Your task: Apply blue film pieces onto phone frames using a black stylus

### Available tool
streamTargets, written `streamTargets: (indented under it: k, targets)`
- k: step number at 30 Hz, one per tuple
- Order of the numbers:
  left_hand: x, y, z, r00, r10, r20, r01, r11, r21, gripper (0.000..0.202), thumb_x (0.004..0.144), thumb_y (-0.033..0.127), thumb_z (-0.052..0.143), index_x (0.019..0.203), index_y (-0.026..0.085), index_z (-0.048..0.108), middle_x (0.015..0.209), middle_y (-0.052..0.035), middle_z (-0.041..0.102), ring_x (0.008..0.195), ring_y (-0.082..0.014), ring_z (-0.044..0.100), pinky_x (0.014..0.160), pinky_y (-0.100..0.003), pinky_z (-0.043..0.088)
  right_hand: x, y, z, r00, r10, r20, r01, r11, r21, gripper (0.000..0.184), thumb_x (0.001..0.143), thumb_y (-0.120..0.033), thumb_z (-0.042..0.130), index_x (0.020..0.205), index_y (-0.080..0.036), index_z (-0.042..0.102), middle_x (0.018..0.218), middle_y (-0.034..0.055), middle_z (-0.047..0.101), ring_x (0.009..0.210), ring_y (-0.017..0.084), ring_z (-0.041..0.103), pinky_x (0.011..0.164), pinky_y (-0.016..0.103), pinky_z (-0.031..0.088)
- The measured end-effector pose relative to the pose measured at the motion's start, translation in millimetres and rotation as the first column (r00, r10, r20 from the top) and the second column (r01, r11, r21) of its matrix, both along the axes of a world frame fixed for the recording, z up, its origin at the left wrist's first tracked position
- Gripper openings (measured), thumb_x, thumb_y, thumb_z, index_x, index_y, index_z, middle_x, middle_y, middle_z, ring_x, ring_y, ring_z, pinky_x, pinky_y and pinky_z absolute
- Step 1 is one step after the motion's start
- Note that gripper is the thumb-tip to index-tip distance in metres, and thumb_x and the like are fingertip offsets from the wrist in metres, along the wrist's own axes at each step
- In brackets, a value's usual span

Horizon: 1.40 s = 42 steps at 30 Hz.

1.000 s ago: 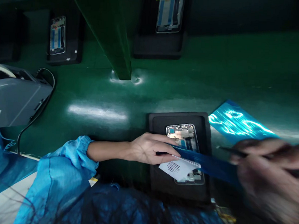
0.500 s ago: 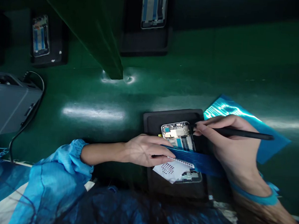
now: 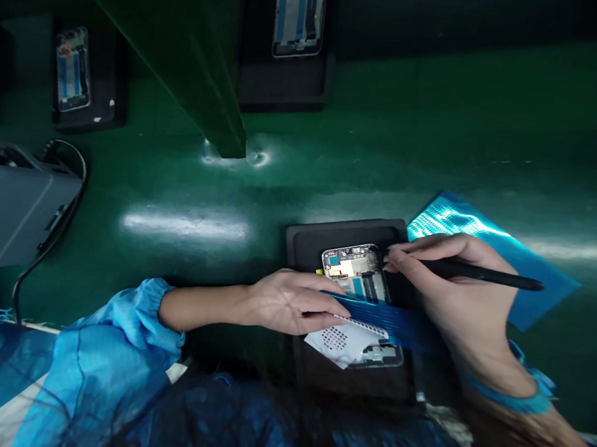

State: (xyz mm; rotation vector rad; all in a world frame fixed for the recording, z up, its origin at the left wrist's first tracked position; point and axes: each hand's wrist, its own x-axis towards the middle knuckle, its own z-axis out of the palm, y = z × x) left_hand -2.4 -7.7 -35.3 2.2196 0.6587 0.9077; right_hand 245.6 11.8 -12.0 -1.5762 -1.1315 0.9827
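So I'm working on an opened phone (image 3: 352, 266) lying in a dark tray (image 3: 302, 240) on the green bench (image 3: 382, 161), with its top half bare and the middle covered. My left hand (image 3: 299, 305) is closed on a blue strip (image 3: 398, 322) that stretches across the phone and off to the right. A white dotted sheet (image 3: 345, 346) sits right at those fingertips, covering part of the lower half. Can't tell if it's pinched along with the strip or just touching.

My right hand (image 3: 462, 289) has a slim black tool (image 3: 481, 273) in a pen grip, fingers snug around it. They're right at the phone's upper right edge, but the tip is lost in the dark, so no clue whether it's making contact.

Tips, imo: hold the tool lightly, low angle, wrist low for support. Anything heavy-handed could scratch the exposed board (image 3: 359, 261) or snag a flex. I'd lift the strip a touch and not lean the left hand on the phone, since a shove could skew it in the tray. And watch the shiny blue sheet (image 3: 540, 283) behind the right hand, easy to drag with a knuckle.
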Motion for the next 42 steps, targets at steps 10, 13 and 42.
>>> streamTargets:
  k: [10, 13, 42]
  targets:
    - [2, 3, 5.6, 0.996, 0.041, 0.076, -0.046, 0.997, 0.054, 0.033, 0.111, 0.028, 0.063, 0.091, 0.019, 0.087, 0.094, -0.0003, 0.091, 0.081, -0.0085, 0.085, 0.098, -0.008, 0.065, -3, -5, 0.5, 0.991, 0.059, 0.121, -0.077, 0.986, 0.145, 0.023, 0.077, -0.019, 0.091, 0.070, -0.029, 0.072, 0.076, -0.0035, 0.081, 0.071, 0.018, 0.079, 0.069, 0.033, 0.064]
    - [2, 3, 4.7, 0.998, 0.030, 0.054, -0.033, 0.998, 0.049, 0.030, 0.111, 0.027, 0.064, 0.093, 0.020, 0.088, 0.096, -0.0003, 0.091, 0.083, -0.0094, 0.086, 0.095, -0.009, 0.067, -5, -8, -0.1, 0.982, 0.073, 0.177, -0.105, 0.978, 0.181, 0.022, 0.079, -0.017, 0.090, 0.070, -0.028, 0.072, 0.078, -0.0030, 0.081, 0.072, 0.017, 0.079, 0.069, 0.032, 0.063]
    - [-5, 1, -1.2, 0.994, -0.030, 0.103, 0.058, 0.955, -0.291, 0.020, 0.102, 0.025, 0.073, 0.107, 0.023, 0.092, 0.115, -0.0099, 0.090, 0.096, -0.0207, 0.089, 0.100, -0.023, 0.071, 41, -14, 17.9, 0.998, 0.061, 0.018, -0.063, 0.905, 0.421, 0.039, 0.072, -0.029, 0.105, 0.069, -0.025, 0.067, 0.078, 0.0017, 0.079, 0.065, 0.017, 0.075, 0.052, 0.031, 0.065]
